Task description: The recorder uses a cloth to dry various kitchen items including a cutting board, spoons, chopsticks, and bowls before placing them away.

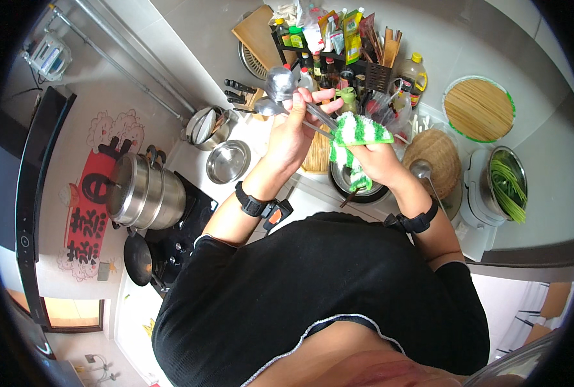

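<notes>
My left hand (294, 130) holds a metal ladle (281, 83) and a metal spoon (268, 107) near their heads, with some fingers spread. Both handles slant down to the right into a green-and-white striped cloth (362, 129). That cloth is gripped in my right hand (378, 162), wrapped over the handle ends, and its lower part hangs down. Beneath it, partly covered, is a metal bowl (337, 175) with a dark rim around it. A bamboo board (317, 152) lies behind my left hand.
A rack of bottles and packets (333, 53) lines the back wall beside a knife block (255, 100). A steamer pot (146, 191) and a wok (138, 260) stand left. On the right are a woven round mat (434, 150) and a bowl of green vegetables (507, 186).
</notes>
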### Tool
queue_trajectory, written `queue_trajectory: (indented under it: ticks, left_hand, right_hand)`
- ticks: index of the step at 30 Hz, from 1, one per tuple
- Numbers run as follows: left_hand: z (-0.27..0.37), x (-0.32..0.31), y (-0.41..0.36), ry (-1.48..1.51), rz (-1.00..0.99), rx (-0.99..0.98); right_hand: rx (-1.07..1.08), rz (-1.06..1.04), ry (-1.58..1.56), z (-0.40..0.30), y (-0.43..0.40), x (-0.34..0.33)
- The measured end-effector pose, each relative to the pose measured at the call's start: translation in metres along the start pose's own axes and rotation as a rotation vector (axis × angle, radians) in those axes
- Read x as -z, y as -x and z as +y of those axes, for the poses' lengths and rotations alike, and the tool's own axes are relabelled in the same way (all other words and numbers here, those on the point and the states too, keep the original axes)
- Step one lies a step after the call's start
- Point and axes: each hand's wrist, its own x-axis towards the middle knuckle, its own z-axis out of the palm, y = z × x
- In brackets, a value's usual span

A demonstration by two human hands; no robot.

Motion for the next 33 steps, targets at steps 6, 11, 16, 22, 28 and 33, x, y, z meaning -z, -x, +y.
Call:
queue_trajectory:
  ticks: [6,11,16,22,28,33]
  left_hand:
    - [-0.02,0.004,0.0,0.08,-0.096,0.048]
    - [-0.024,0.019,-0.013,0.072,-0.048,0.047]
    - [-0.019,0.038,-0.032,0.065,-0.037,0.048]
    - [-0.013,0.057,-0.056,0.164,-0.063,0.08]
    - [-0.01,0.074,-0.07,0.215,-0.141,0.104]
    - [-0.008,0.085,-0.084,0.223,-0.154,0.152]
  right_hand:
    - [0.118,0.135,0.21,0.007,-0.013,-0.017]
    - [0.217,0.245,0.363,0.035,-0.031,-0.036]
    - [0.206,0.284,0.425,0.042,-0.052,-0.051]
    - [0.225,0.331,0.509,0.046,-0.074,-0.06]
    - [0.187,0.358,0.467,0.053,-0.089,-0.066]
    - [0.177,0.384,0.491,0.059,-0.099,-0.07]
